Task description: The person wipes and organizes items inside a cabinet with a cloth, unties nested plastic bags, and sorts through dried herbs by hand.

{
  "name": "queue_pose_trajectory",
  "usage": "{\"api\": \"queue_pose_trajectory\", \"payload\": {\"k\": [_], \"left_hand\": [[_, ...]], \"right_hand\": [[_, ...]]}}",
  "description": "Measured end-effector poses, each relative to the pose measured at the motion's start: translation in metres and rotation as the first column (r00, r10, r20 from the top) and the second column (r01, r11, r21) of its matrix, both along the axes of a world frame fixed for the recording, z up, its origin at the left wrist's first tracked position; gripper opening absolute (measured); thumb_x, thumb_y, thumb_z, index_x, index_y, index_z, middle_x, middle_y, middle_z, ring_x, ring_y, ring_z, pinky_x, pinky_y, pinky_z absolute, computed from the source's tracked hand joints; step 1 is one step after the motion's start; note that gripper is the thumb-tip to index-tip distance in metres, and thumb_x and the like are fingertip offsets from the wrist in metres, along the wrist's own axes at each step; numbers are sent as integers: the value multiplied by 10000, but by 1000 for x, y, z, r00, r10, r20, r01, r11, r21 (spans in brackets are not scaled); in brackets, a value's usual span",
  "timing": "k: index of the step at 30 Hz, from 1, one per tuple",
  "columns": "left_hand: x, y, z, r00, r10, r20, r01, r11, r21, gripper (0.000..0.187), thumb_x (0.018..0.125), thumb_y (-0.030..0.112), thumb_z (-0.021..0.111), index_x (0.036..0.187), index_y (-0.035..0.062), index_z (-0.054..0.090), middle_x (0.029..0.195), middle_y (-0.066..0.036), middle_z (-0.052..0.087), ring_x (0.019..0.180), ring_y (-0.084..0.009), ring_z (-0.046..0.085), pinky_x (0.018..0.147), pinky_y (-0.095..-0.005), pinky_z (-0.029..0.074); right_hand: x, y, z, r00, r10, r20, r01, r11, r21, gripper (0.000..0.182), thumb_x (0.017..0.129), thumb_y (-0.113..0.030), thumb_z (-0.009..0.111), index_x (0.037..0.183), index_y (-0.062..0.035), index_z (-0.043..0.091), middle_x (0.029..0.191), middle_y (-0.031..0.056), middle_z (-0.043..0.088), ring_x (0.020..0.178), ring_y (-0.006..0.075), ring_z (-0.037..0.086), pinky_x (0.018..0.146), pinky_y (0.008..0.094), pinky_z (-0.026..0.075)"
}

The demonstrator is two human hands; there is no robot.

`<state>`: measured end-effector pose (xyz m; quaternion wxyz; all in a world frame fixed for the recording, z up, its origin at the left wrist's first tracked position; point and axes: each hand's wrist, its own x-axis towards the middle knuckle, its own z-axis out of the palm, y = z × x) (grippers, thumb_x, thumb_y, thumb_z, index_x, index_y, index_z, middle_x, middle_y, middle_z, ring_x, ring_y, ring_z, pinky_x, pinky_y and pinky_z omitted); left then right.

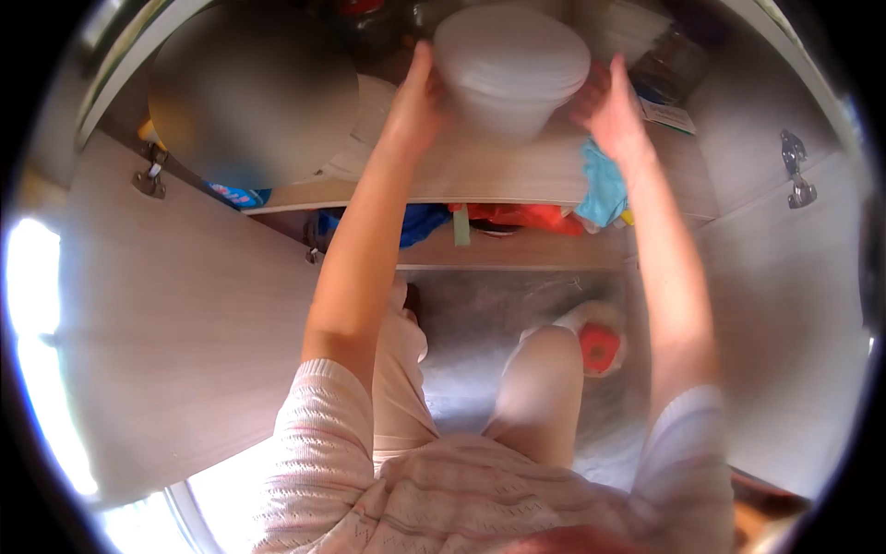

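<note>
Centrally, one white lidded tub (512, 69), plain, at the upper middle of the view, over the upper shelf (498, 175) of an open cupboard. Base blurred; whether it rests on the board or is lifted clear, cannot tell.

Hands, two, bare. Left hand (415, 111): at the tub's left side, thumb upward, most fingers hidden. Right hand (611, 109): at the right side, fingers partly spread towards the wall of the tub. Both are set wide apart, with the tub between them; whether they press on it or merely flank it, cannot tell. The two-sided placing probably suits a round body too broad for one palm, and keeps it level.

Orientation: lid uppermost, facing up towards the head; body narrowing below. Axis runs lid to base, roughly upright; slight tilt cannot be ruled out. Height and width look similar, so no marked long axis; no handle visible.

Surroundings: one turquoise cloth (602, 185), draped over the shelf's front edge below the right hand, probably pushed there for want of room. One large round shape (254, 92), dark, blurred, left of the left hand. One blue packet (238, 194), at the shelf's left end. Blue fabric (425, 223) and red material (540, 218), tucked in the compartment beneath, presumably as soft storage.
</note>
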<state>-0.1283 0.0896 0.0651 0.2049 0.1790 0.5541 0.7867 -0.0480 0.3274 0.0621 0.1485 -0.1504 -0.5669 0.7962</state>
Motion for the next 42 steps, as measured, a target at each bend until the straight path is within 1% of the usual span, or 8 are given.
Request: {"api": "queue_pose_trajectory", "payload": {"k": [6,14,23,29,32,36,40,42], "left_hand": [[-10,-1,-40,940,-179,-290,151,982,-118,1030,615,379,800,1397,39,222,1411,-153,302,1331,-279,224,1071,-384,205],[-25,34,-11,868,18,-496,-127,974,-187,874,571,281,841,1251,-27,387,1153,-137,535,1109,-246,473,942,-362,382],[-92,98,40,892,-17,-451,-128,949,-289,705,670,323,772,1211,53,409,1150,-72,510,1069,-200,480,864,-368,396],[-114,122,16,917,-8,-398,-110,955,-274,722,632,234,806,1205,47,409,1155,-78,508,1050,-199,494,836,-315,414],[-122,128,10,905,-41,-424,-75,965,-253,723,633,161,804,1222,41,402,1167,-86,508,1059,-203,502,855,-302,423],[-121,136,7,870,20,-492,-137,969,-204,730,650,117,787,1251,31,382,1204,-108,499,1097,-213,495,917,-318,411],[-132,142,1,833,157,-531,-317,921,-226,745,659,105,777,1270,27,359,1227,-119,490,1114,-220,485,937,-324,400],[-129,142,2,836,166,-523,-317,924,-214,764,656,111,780,1281,27,349,1236,-124,485,1127,-223,479,948,-323,392]], "right_hand": [[27,-26,-39,980,179,-83,-185,980,-77,888,808,-697,391,1412,-78,190,1449,125,225,1341,251,193,1041,514,143],[15,-18,-9,977,189,-102,-160,956,245,860,765,-567,576,1404,-90,254,1432,72,288,1320,224,228,987,433,256],[-94,49,15,952,222,-210,-189,968,166,806,793,-550,582,1393,-131,246,1413,69,300,1286,228,260,957,423,307],[-110,49,3,989,-77,-127,94,986,138,741,825,-465,592,1394,-111,277,1362,80,384,1250,214,339,942,390,351],[-129,66,-15,935,169,-313,-87,962,259,765,823,-451,590,1414,-119,234,1351,89,407,1206,215,412,932,360,376],[-99,65,-32,974,37,-225,117,767,631,650,790,-439,607,1299,-71,439,1245,127,519,1112,234,509,891,343,416],[-25,66,-33,975,-191,-114,169,302,938,561,784,-362,618,1224,-34,499,1191,175,546,1048,296,559,898,360,428],[10,63,-32,968,-240,67,17,331,944,512,794,-348,604,1203,-54,514,1182,161,552,1038,302,560,894,376,428]]}}
